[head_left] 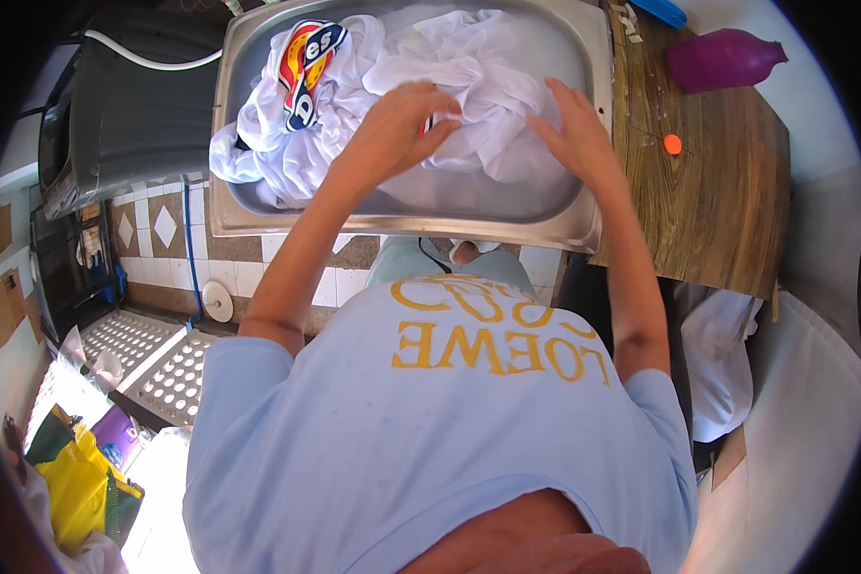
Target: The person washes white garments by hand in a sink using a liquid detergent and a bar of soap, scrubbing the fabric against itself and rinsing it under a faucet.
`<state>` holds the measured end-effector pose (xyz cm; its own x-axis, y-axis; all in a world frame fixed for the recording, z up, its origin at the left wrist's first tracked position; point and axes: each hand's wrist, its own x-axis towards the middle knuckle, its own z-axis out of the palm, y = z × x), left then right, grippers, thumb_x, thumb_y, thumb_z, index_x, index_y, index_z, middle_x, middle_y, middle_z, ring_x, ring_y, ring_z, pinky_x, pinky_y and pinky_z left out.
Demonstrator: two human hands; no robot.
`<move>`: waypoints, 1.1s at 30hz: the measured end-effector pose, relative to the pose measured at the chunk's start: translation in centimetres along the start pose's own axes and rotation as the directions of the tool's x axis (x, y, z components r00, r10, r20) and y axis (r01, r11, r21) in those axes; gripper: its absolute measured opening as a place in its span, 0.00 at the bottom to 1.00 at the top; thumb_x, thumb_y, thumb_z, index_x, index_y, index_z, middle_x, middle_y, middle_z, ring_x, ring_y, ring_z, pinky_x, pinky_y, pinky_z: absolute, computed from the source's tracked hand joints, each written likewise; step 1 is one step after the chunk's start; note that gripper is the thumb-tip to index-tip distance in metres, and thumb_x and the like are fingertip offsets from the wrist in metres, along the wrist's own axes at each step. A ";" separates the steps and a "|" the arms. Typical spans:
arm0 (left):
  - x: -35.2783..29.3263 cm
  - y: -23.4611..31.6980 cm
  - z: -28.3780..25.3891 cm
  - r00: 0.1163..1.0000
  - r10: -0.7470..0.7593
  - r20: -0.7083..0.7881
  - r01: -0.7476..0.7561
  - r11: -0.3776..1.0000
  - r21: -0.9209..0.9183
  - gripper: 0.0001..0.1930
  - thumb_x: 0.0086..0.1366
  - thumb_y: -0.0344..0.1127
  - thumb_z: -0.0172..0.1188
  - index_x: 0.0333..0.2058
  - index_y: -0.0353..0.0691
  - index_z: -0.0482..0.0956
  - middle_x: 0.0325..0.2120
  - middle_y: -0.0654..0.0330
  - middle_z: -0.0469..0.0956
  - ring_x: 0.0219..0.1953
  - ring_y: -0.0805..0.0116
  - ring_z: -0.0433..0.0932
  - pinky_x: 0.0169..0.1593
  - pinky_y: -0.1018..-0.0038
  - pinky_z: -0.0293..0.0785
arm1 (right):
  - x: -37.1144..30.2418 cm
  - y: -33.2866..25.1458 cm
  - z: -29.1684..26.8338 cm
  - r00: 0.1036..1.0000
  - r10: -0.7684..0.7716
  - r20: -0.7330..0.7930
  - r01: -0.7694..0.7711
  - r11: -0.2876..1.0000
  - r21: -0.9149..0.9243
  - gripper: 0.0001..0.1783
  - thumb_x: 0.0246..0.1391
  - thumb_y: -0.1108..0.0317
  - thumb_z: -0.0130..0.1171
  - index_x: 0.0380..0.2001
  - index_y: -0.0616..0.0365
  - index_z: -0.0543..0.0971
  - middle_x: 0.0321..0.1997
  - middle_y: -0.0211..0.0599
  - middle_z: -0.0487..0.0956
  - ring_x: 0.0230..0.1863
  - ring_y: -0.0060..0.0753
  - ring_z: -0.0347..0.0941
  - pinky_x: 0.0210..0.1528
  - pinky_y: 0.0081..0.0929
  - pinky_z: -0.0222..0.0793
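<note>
White wet cloth [493, 91] lies bunched in cloudy water inside a metal sink basin [402, 226]. On its left part shows a red, yellow and dark blue print [308, 72]. My left hand [400, 122] is over the middle of the cloth, thumb and fingers apart. A small patch of red and blue shows in the gap between them. At the basin's right side, my right hand [581, 134] has its fingers spread beside the cloth's edge. Neither hand grips the fabric. Whether the fingertips touch it is hard to tell.
Right of the basin, a wooden counter [717, 191] holds a purple bottle [722, 62] and an orange cap [673, 144]. A black machine [148, 105] with a white hose [153, 65] stands left. More white cloth [717, 368] hangs below the counter. A yellow-green bag [72, 488] sits lower left.
</note>
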<state>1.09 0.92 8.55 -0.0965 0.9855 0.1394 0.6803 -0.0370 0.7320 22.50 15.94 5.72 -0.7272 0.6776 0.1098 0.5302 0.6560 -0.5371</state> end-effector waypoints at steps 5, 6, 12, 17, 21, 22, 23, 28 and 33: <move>0.7 -7.6 -0.8 0.999 0.037 -0.034 -0.031 0.985 0.172 0.08 0.55 0.33 0.59 0.32 0.35 0.77 0.36 0.53 0.74 0.39 0.52 0.72 0.44 0.66 0.69 | 0.7 -2.5 4.8 0.983 -0.173 0.059 0.169 0.983 0.066 0.21 0.49 0.65 0.56 0.47 0.58 0.72 0.49 0.48 0.70 0.49 0.49 0.67 0.49 0.39 0.65; -0.1 -8.6 -1.4 0.999 0.019 -0.048 -0.010 0.983 0.182 0.08 0.56 0.33 0.60 0.32 0.35 0.77 0.36 0.55 0.75 0.39 0.56 0.74 0.43 0.70 0.69 | 0.3 -3.1 4.5 0.961 -0.266 0.071 0.258 0.960 0.106 0.21 0.49 0.66 0.56 0.48 0.58 0.71 0.49 0.49 0.71 0.49 0.50 0.67 0.49 0.39 0.65; 0.8 -8.3 -1.7 0.979 -0.130 -0.160 0.120 0.991 -0.066 0.09 0.54 0.35 0.62 0.31 0.36 0.78 0.31 0.57 0.75 0.35 0.58 0.74 0.36 0.72 0.70 | 3.0 3.7 3.4 0.991 0.036 -0.130 -0.038 0.999 -0.016 0.19 0.47 0.68 0.55 0.46 0.57 0.73 0.46 0.49 0.73 0.47 0.48 0.69 0.47 0.37 0.67; 2.9 -8.6 -0.8 1.000 -0.014 -0.025 0.018 0.990 0.140 0.08 0.53 0.30 0.62 0.32 0.36 0.77 0.32 0.60 0.76 0.32 0.68 0.74 0.36 0.76 0.68 | 6.3 5.7 4.1 0.982 0.121 0.146 -0.119 0.993 -0.022 0.18 0.44 0.69 0.60 0.41 0.62 0.76 0.37 0.41 0.76 0.36 0.32 0.71 0.43 0.23 0.65; 0.9 -10.4 -2.4 0.981 -0.192 -0.033 0.186 0.973 -0.139 0.06 0.52 0.28 0.63 0.30 0.36 0.77 0.26 0.61 0.76 0.30 0.72 0.73 0.36 0.78 0.68 | 7.3 5.4 0.0 0.910 0.155 0.385 -0.333 0.826 0.454 0.15 0.49 0.67 0.59 0.39 0.63 0.76 0.31 0.36 0.78 0.32 0.26 0.70 0.40 0.22 0.65; 0.3 -10.8 -2.7 0.979 -0.198 -0.043 0.186 0.962 -0.200 0.06 0.52 0.28 0.62 0.29 0.35 0.77 0.25 0.61 0.76 0.28 0.72 0.74 0.35 0.77 0.69 | 7.2 5.3 -0.3 0.893 0.169 0.418 -0.354 0.836 0.419 0.13 0.49 0.66 0.58 0.37 0.61 0.77 0.30 0.37 0.78 0.32 0.29 0.71 0.39 0.23 0.66; -0.1 -11.0 -3.0 0.977 -0.205 -0.054 0.185 0.948 -0.260 0.05 0.52 0.28 0.62 0.28 0.34 0.77 0.24 0.61 0.76 0.27 0.71 0.74 0.34 0.77 0.69 | 7.1 5.2 -0.5 0.875 0.181 0.449 -0.372 0.845 0.383 0.12 0.49 0.65 0.58 0.36 0.60 0.78 0.30 0.39 0.78 0.32 0.31 0.73 0.38 0.24 0.67; -1.1 -11.3 -2.6 0.960 -0.273 -0.068 0.231 0.903 -0.362 0.05 0.52 0.25 0.63 0.30 0.34 0.79 0.25 0.61 0.78 0.29 0.75 0.74 0.36 0.79 0.70 | 6.0 3.9 -0.1 0.974 0.173 0.146 -0.191 0.974 0.121 0.09 0.50 0.65 0.57 0.33 0.57 0.79 0.33 0.36 0.77 0.31 0.31 0.72 0.35 0.21 0.66; -2.5 -9.7 -1.6 0.925 -0.284 -0.252 0.194 0.924 -0.331 0.06 0.53 0.24 0.61 0.31 0.35 0.80 0.27 0.63 0.77 0.31 0.76 0.74 0.38 0.81 0.69 | 3.8 -0.5 3.2 0.990 0.143 -0.006 -0.137 0.959 0.248 0.09 0.49 0.69 0.58 0.35 0.58 0.78 0.38 0.36 0.75 0.34 0.29 0.71 0.34 0.22 0.65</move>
<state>-6.44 -1.41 2.23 -0.4658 0.8804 0.0890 0.3690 0.1019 0.9238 18.07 17.09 3.76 -0.6408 0.7668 0.0369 0.5002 0.4535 -0.7376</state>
